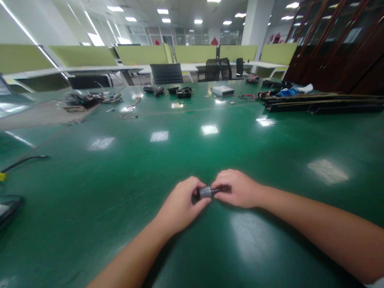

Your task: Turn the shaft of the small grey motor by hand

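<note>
On the near side of the glossy green tabletop (pixel 126 160), clamped in a bare left hand (pixel 179 203): small silver-grey metal cylinder (pixel 205 192). Pinched in a bare right hand (pixel 237 189): slim black rod (pixel 215 191) at the cylinder's end. Best aligned along one axis, gripped evenly, without tilt. Toward the tabletop's far edge: flat white box (pixel 223 91).

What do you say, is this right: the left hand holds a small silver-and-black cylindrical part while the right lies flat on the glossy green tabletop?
Not quite: the head view shows the right hand pinching the narrow dark end of the small silver-and-black cylindrical part, not lying flat. The left hand does hold it.
</note>
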`<state>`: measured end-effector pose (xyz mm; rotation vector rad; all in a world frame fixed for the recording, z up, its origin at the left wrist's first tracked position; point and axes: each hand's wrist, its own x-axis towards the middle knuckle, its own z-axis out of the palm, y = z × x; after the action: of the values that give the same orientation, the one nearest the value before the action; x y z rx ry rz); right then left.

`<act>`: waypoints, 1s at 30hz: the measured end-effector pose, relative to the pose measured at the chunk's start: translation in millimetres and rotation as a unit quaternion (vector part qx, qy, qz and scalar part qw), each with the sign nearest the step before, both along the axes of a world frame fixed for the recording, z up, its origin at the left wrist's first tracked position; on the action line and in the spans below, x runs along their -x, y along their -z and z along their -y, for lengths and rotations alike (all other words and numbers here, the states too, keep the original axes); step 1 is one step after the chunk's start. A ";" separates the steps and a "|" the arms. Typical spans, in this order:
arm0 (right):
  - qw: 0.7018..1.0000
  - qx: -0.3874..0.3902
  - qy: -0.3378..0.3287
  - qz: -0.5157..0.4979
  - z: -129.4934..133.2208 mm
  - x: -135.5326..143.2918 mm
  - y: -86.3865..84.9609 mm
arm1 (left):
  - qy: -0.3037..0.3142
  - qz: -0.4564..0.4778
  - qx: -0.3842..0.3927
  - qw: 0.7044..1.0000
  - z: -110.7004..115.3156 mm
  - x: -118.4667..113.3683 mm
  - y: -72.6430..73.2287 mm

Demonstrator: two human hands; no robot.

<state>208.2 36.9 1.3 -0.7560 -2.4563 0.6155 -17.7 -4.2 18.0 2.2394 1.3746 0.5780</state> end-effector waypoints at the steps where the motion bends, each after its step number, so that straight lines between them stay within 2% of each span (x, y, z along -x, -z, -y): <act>1: 1.000 -0.001 0.000 0.002 -0.2 -0.1 0.0 | 0.000 0.001 0.000 1.000 -0.1 0.0 0.2; 15: 1.000 -0.001 0.017 0.011 0.3 0.2 -3.0 | 0.005 0.009 0.005 1.000 -0.9 0.6 0.9; 24: 1.000 -0.011 0.013 0.024 -4.6 -9.9 -4.3 | -0.004 0.006 0.018 1.000 -0.5 1.0 1.5; 27: 0.999 0.006 0.035 0.021 -10.7 -15.7 -2.8 | -0.016 0.011 0.029 0.999 -0.5 1.4 1.1; 30: 0.995 0.041 0.095 0.007 -19.8 -23.3 0.9 | -0.028 0.013 0.033 0.999 -0.4 2.2 1.3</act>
<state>231.5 56.7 0.4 -1.0155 -2.3468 0.6423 -20.0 -3.8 16.7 2.1401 1.4252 0.5710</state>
